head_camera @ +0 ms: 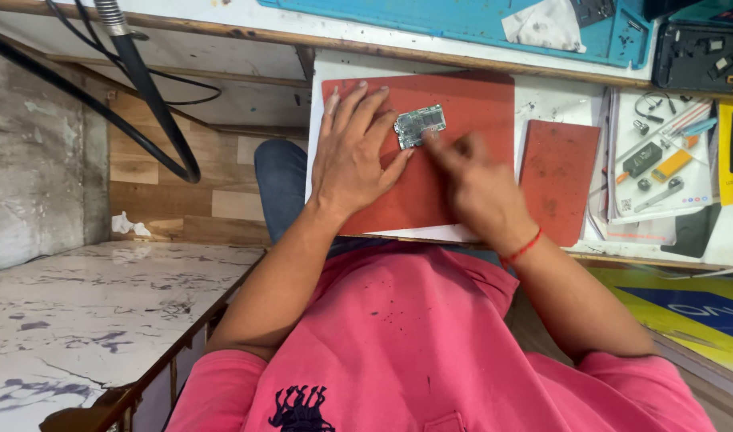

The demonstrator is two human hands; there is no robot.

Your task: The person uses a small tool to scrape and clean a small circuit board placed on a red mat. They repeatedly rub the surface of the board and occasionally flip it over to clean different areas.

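Matt red rubbery mat [454, 160] — shiny metal-shielded circuit board [419, 126]

The right hand [474, 180], at centre frame, is showing motion blur, so its fingers are reading as a smear and whatever they may be pinching is not resolving. The circuit board [420, 126], upper centre, is too small for its components to be made out, and the left hand [354, 152] is covering its left edge. The blue mat [462, 20] is running off the top edge. The black tray [702, 52], upper right, is being cropped by the right edge. Small tools on the white sheet [662, 172], at right, are too small to identify.
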